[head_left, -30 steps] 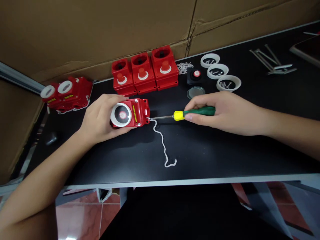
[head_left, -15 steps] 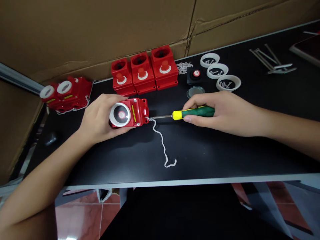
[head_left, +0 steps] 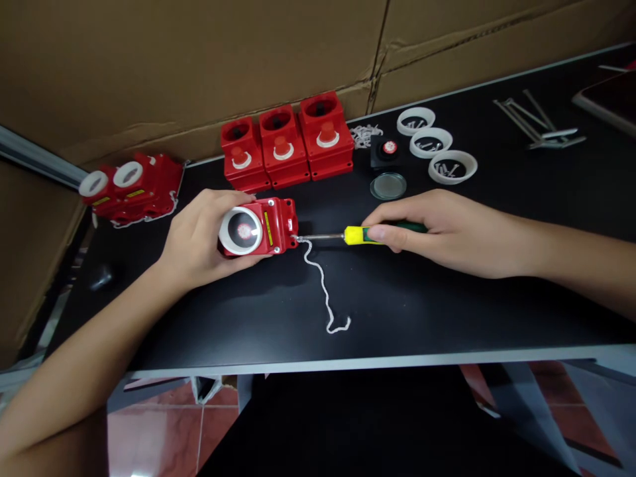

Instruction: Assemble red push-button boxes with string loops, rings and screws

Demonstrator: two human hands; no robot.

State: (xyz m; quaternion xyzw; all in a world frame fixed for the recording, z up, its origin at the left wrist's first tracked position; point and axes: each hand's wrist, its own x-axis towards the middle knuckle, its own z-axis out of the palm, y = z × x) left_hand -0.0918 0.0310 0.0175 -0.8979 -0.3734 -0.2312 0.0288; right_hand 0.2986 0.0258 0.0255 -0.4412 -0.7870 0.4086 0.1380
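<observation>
My left hand (head_left: 199, 235) grips a red box (head_left: 278, 224) with a white ring around a clear round window and a yellow label. In my right hand (head_left: 427, 228) is a screwdriver (head_left: 354, 235) with a yellow and green handle, fingers wrapped round it. Its metal shaft points left, and the tip meets the box's right end beside a small lug. From that same spot a white cord (head_left: 322, 281) trails down across the black table (head_left: 422, 318). Where exactly the tip sits is too small to tell.
Behind stand three red housings (head_left: 283, 159), with more red boxes (head_left: 144, 189) at left. White rings (head_left: 453, 167) holding screws, a glass disc (head_left: 388, 186), a black part (head_left: 386, 152), bundled cord (head_left: 366, 136) and metal rods (head_left: 541, 126) lie to the right. Cardboard (head_left: 199, 66) walls the back.
The fingers of my right hand have shifted round the screwdriver handle, the thumb now lying across it. The red box has moved very slightly; the cord lies much as before.
</observation>
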